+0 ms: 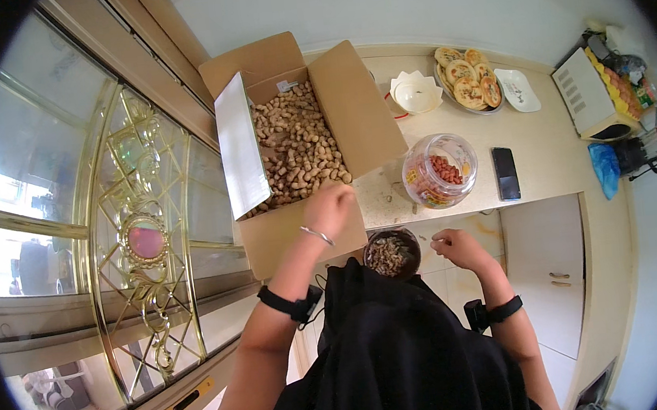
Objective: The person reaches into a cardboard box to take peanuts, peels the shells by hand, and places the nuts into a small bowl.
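My left hand (332,209) is over the near edge of a cardboard box (363,107) holding many unshelled peanuts (299,142). Its fingers are curled beside the nearest peanuts, and whatever they may hold is hidden. Below the counter edge, my right hand (460,247) hangs to the right of a dark round bin (415,259). Thumb and fingertips are close together there; whether something small is between them is unclear. Broken peanut shells (389,253) fill much of the bin. On the counter, a clear plastic jar (424,148) contains red-skinned peanut kernels (447,171).
Behind the jar are petal-rimmed bowls (416,94), a plate of flatbreads (468,82) and a white dish (518,90). A smartphone (506,173) lies right of the jar. At the far right stands a microwave oven (581,91). A glass door with gold latticework (148,240) borders the left.
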Available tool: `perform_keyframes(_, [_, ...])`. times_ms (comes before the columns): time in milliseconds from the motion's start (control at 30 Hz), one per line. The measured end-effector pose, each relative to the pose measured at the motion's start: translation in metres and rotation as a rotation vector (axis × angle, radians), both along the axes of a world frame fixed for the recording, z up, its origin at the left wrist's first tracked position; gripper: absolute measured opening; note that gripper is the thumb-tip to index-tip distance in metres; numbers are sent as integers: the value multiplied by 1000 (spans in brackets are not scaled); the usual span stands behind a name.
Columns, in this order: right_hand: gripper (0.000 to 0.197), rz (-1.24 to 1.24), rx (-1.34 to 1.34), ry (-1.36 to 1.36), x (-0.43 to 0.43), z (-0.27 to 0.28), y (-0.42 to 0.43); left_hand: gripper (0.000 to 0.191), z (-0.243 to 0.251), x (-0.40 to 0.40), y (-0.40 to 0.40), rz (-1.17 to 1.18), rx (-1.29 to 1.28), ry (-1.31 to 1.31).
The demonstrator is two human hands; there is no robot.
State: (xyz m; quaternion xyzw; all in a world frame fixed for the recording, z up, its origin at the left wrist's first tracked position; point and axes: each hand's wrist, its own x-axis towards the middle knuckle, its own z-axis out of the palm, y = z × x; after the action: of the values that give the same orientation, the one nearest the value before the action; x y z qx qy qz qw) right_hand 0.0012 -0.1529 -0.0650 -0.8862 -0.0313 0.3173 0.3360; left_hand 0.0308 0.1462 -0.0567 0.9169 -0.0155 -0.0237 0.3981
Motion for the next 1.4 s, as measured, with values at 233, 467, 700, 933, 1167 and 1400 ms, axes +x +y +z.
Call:
perform_keyframes(233, [31,59,94,-20,10,10,33,14,-52,56,52,250,360,-8])
perform_keyframes(467, [30,37,163,-98,18,22,43,13,-22,61,50,161,365,182])
perform_keyframes(700, [29,28,463,-327,17,71,81,13,39,-6,-10,-169,-833,212])
perform_keyframes(933, [29,16,523,-138,15,74,63,15,44,-20,-69,-164,-882,240])
perform_keyframes(1167, [27,-61,521,-209,6,80,37,19,62,-18,-96,-302,-382,-67])
perform_keyframes(1400, [24,-72,553,-329,1,102,19,23,68,-16,-127,-286,-616,-192])
